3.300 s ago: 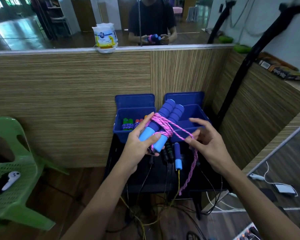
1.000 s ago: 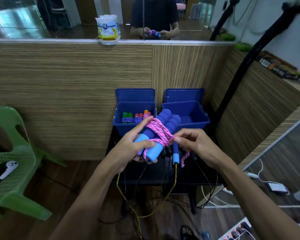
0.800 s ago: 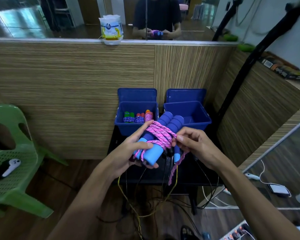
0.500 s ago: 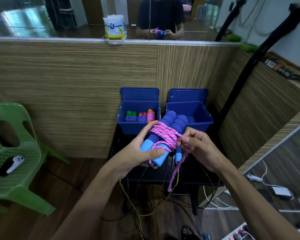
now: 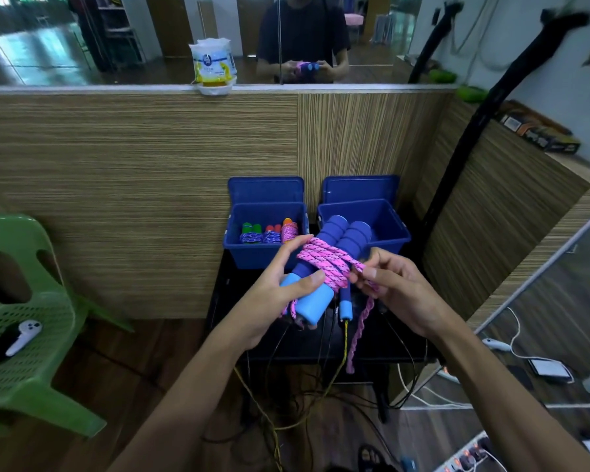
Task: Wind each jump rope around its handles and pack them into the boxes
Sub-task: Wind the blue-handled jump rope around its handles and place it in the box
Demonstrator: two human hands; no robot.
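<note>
Our left hand [image 5: 273, 294] grips the blue handles [image 5: 324, 267]; our right hand [image 5: 395, 287], at three o'clock, pinches the pink rope [image 5: 324, 264]. No writing legible.

Brightness: dim indoor light, even, colours slightly muted.
Source: daylight in the mirror [image 5: 82, 46] strip along the top, brightest at its left end.
Glare: pale sheen on the reflected floor.
Shadows: soft; darkest under the black table [image 5: 239, 342], where the cables blur together.
Distortion: wide-angle bending; the wall ledge curves, the chair [image 5: 21, 335] stretches.
Focus: centre sharp, right edge smeared.
</note>
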